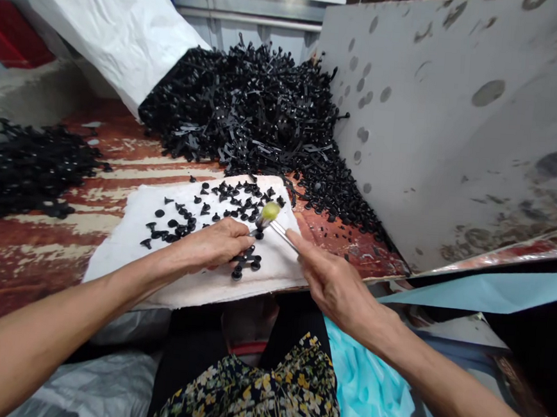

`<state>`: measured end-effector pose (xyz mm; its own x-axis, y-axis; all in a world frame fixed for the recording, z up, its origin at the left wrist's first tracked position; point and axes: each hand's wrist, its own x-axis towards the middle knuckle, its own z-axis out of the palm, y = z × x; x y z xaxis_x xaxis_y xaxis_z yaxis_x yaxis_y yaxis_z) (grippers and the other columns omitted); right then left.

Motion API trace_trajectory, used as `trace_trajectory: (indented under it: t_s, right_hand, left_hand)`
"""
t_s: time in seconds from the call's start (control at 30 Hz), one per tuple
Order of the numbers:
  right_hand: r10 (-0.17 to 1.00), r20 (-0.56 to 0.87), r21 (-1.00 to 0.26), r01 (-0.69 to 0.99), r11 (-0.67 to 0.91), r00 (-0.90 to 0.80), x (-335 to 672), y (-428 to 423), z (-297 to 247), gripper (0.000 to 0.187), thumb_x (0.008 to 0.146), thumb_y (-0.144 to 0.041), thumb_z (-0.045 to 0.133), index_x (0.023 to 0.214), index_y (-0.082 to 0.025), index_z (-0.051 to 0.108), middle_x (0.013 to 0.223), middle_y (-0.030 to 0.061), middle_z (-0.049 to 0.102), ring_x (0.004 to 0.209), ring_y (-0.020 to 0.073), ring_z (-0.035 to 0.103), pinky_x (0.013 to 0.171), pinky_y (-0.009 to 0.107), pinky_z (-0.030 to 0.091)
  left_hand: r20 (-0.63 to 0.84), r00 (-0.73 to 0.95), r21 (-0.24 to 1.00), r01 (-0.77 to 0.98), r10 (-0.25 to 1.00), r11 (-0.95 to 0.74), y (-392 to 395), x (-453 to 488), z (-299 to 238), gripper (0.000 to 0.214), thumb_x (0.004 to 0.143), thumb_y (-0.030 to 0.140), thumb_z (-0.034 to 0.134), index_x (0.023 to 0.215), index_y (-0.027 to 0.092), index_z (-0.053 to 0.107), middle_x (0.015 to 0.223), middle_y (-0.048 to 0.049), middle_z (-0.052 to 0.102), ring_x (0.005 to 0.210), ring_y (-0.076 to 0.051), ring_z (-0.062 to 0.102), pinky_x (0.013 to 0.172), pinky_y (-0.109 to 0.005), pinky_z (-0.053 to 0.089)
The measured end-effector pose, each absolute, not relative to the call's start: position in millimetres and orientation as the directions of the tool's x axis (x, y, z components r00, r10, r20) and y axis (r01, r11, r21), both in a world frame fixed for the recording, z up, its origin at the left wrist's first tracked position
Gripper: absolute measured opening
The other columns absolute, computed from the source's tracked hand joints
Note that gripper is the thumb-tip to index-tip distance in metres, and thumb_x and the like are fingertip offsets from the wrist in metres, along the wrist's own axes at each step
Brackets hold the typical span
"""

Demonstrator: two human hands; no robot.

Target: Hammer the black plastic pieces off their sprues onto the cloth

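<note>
My right hand is closed round the metal handle of a small hammer with a yellow-green end. The hammer's head is over the white cloth, just beyond my left fingertips. My left hand is pinched on a small black plastic piece, mostly hidden under the fingers; round black ends stick out on its near side. Beyond both hands, many loose black mushroom-shaped caps lie scattered on the white cloth.
A large heap of black plastic parts spills from a white sack at the back. Another black pile lies at the left on the worn red tabletop. A spotted grey board stands at the right; light-blue material hangs below.
</note>
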<state>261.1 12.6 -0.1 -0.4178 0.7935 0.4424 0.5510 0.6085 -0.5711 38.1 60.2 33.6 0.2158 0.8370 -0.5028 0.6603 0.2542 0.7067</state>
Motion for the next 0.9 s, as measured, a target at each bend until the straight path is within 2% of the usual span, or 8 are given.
trace_trajectory:
  t_s: [0.07, 0.27, 0.37, 0.43, 0.6, 0.67, 0.73, 0.9]
  right_hand:
    - [0.806, 0.392, -0.572, 0.569, 0.591, -0.443, 262, 12, 3, 0.054, 0.093, -0.009, 0.041, 0.145, -0.016, 0.053, 0.124, 0.0170, 0.072, 0.100, 0.0290, 0.075, 0.086, 0.048, 0.063]
    - [0.765, 0.611, -0.578, 0.543, 0.608, -0.206, 256, 3, 8, 0.056, 0.096, -0.009, 0.042, 0.149, -0.026, 0.048, 0.141, 0.0089, 0.063, 0.127, 0.0259, 0.062, 0.108, 0.043, 0.051]
    - [0.802, 0.421, -0.564, 0.569, 0.598, -0.424, 257, 6, -1, 0.057, 0.092, -0.010, 0.044, 0.146, -0.025, 0.053, 0.125, 0.0107, 0.073, 0.107, 0.0284, 0.073, 0.092, 0.046, 0.061]
    - [0.818, 0.392, -0.596, 0.562, 0.574, -0.420, 258, 7, 1, 0.058, 0.093, -0.009, 0.043, 0.148, -0.025, 0.050, 0.129, 0.0103, 0.071, 0.110, 0.0272, 0.072, 0.093, 0.046, 0.060]
    - [0.773, 0.590, -0.587, 0.534, 0.608, -0.231, 256, 4, 13, 0.056, 0.097, -0.011, 0.043, 0.150, -0.028, 0.047, 0.145, 0.0060, 0.060, 0.127, 0.0252, 0.061, 0.108, 0.042, 0.051]
    - [0.785, 0.540, -0.577, 0.545, 0.608, -0.303, 259, 5, 8, 0.054, 0.093, -0.012, 0.044, 0.145, -0.022, 0.053, 0.136, 0.0120, 0.066, 0.116, 0.0307, 0.068, 0.099, 0.047, 0.057]
    - [0.838, 0.347, -0.597, 0.590, 0.544, -0.422, 264, 9, 2, 0.052, 0.090, -0.013, 0.045, 0.140, -0.021, 0.059, 0.116, 0.0138, 0.076, 0.094, 0.0319, 0.076, 0.083, 0.050, 0.062]
    - [0.903, 0.330, -0.779, 0.460, 0.425, -0.275, 261, 18, 4, 0.041, 0.093, -0.024, 0.051, 0.133, -0.021, 0.059, 0.133, 0.0120, 0.066, 0.119, 0.0272, 0.065, 0.100, 0.045, 0.053]
  left_hand:
    - [-0.512, 0.215, 0.703, 0.662, 0.832, 0.262, 61, 38, 33, 0.035, 0.091, 0.025, 0.051, 0.058, 0.020, 0.041, 0.040, 0.0079, 0.037, 0.029, -0.005, 0.026, 0.032, -0.018, 0.016]
    - [-0.503, 0.224, 0.691, 0.685, 0.834, 0.232, 62, 36, 33, 0.036, 0.092, 0.024, 0.049, 0.057, 0.021, 0.040, 0.039, 0.0073, 0.036, 0.029, -0.006, 0.027, 0.032, -0.019, 0.016]
    - [-0.525, 0.218, 0.691, 0.673, 0.823, 0.263, 62, 35, 33, 0.035, 0.092, 0.024, 0.050, 0.058, 0.021, 0.042, 0.038, 0.0070, 0.037, 0.029, -0.006, 0.027, 0.032, -0.019, 0.017]
    - [-0.542, 0.210, 0.695, 0.656, 0.814, 0.294, 62, 35, 33, 0.035, 0.090, 0.023, 0.051, 0.057, 0.021, 0.041, 0.038, 0.0064, 0.038, 0.029, -0.006, 0.026, 0.032, -0.019, 0.017]
    - [-0.559, 0.210, 0.702, 0.635, 0.802, 0.322, 63, 36, 33, 0.038, 0.089, 0.024, 0.054, 0.054, 0.021, 0.039, 0.038, 0.0066, 0.036, 0.030, -0.005, 0.023, 0.032, -0.019, 0.014]
    - [-0.560, 0.202, 0.694, 0.644, 0.803, 0.322, 63, 35, 33, 0.038, 0.089, 0.024, 0.053, 0.054, 0.021, 0.039, 0.038, 0.0069, 0.035, 0.030, -0.005, 0.023, 0.033, -0.019, 0.013]
    - [-0.560, 0.203, 0.692, 0.648, 0.803, 0.319, 64, 33, 32, 0.037, 0.088, 0.025, 0.053, 0.055, 0.021, 0.039, 0.038, 0.0074, 0.033, 0.031, -0.005, 0.022, 0.034, -0.020, 0.013]
    - [-0.441, 0.338, 0.748, 0.650, 0.831, 0.132, 58, 36, 27, 0.032, 0.087, 0.033, 0.051, 0.058, 0.021, 0.044, 0.046, 0.0062, 0.039, 0.039, -0.007, 0.030, 0.039, -0.021, 0.022]
